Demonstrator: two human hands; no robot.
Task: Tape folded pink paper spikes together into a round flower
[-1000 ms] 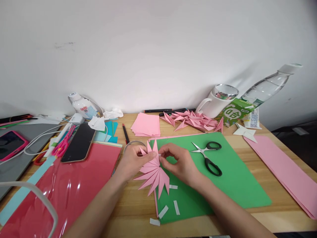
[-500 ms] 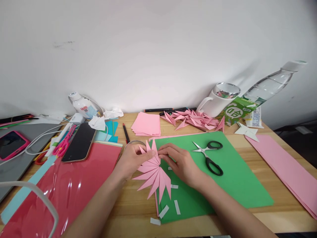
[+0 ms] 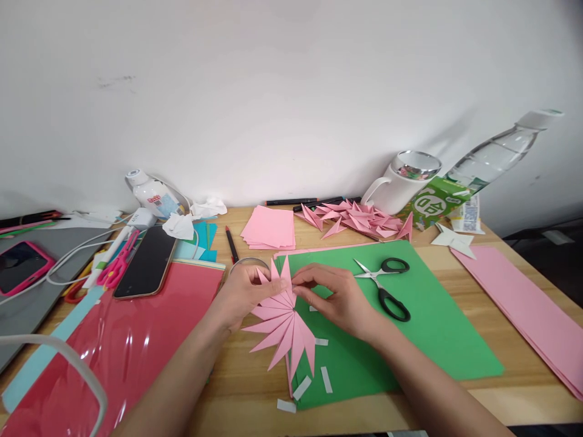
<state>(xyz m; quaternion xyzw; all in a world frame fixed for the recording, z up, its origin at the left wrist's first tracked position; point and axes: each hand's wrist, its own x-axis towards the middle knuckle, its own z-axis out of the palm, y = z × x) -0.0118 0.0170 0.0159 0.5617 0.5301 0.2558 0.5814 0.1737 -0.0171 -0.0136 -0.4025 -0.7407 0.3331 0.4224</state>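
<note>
1. Changed: pink paper fan turned a touch clockwise vs half a second ago; likely a small edge adjustment, no regrip.
2. Left hand: at fan's 9–10 o'clock, thumb on top, clamped on it.
3. Right hand: 3 o'clock, fingertips pinched together at fan edge; can't tell if anything's between.
4. Fan sits at view's 6 o'clock, over desk and edge of green paper. White strips at its 5, scissors toward 2–3.
</note>
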